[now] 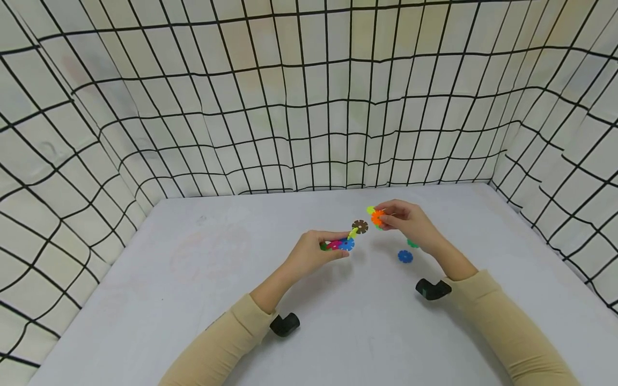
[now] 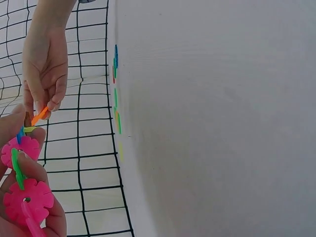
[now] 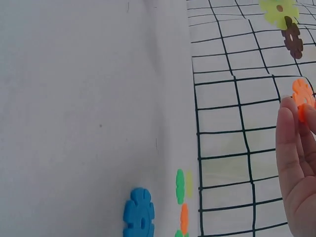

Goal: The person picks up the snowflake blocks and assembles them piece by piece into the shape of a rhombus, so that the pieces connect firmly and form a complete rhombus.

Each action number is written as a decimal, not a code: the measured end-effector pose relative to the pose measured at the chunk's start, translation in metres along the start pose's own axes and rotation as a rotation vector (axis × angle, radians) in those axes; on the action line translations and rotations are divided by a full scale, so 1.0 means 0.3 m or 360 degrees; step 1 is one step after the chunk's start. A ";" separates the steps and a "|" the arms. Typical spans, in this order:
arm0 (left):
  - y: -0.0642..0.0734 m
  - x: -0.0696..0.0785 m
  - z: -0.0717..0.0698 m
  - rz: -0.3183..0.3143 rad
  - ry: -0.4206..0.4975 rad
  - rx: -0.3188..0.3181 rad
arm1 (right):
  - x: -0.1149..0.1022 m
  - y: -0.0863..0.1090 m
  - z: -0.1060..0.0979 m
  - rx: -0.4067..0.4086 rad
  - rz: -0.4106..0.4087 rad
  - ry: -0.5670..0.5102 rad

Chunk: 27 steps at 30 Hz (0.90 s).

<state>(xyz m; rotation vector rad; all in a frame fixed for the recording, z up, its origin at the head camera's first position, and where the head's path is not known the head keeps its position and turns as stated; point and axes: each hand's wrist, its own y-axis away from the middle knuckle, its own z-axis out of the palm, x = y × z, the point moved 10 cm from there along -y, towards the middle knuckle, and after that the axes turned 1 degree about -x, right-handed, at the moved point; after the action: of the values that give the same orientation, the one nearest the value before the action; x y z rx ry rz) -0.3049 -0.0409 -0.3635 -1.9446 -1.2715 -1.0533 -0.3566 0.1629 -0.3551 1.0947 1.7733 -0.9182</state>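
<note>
Linked slotted plastic discs form a chain gripped by my left hand [image 1: 314, 251]. Pink discs [image 2: 37, 201] and a green disc [image 2: 18, 168] lie along its fingers. Towards the far end come a blue disc [image 1: 346, 244], a yellow disc [image 1: 353, 234] and, at the tip, a brown disc [image 1: 360, 227]. My right hand [image 1: 407, 219] pinches an orange disc [image 1: 377, 217] between thumb and fingertips. In the head view the orange disc is just right of the brown one; the right wrist view shows a gap between them.
On the white table lie a loose blue disc [image 1: 405, 256] and a green disc [image 1: 412, 243], partly behind the right wrist. More discs, including an orange one [image 3: 184, 218], lie farther back. A black grid on white covers the surrounding walls. Black wrist devices [image 1: 285, 325] sit under both cuffs.
</note>
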 end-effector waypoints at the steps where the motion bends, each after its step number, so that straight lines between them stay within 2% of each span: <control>1: 0.001 0.001 0.000 0.0000 -0.0001 0.0000 | -0.002 0.000 0.003 0.0007 0.0000 -0.0024; 9: 0.002 0.008 0.005 0.0027 -0.0013 -0.0002 | -0.013 -0.006 0.027 0.0032 -0.0012 -0.0141; 27: 0.001 0.004 0.007 0.0036 0.0046 -0.0006 | -0.006 -0.004 0.061 -0.0066 -0.0054 -0.0253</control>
<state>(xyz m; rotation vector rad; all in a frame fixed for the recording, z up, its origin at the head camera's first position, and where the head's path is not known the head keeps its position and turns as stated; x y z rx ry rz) -0.3038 -0.0388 -0.3635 -1.9353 -1.2302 -1.0691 -0.3522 0.1459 -0.3602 0.9419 1.6772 -0.9576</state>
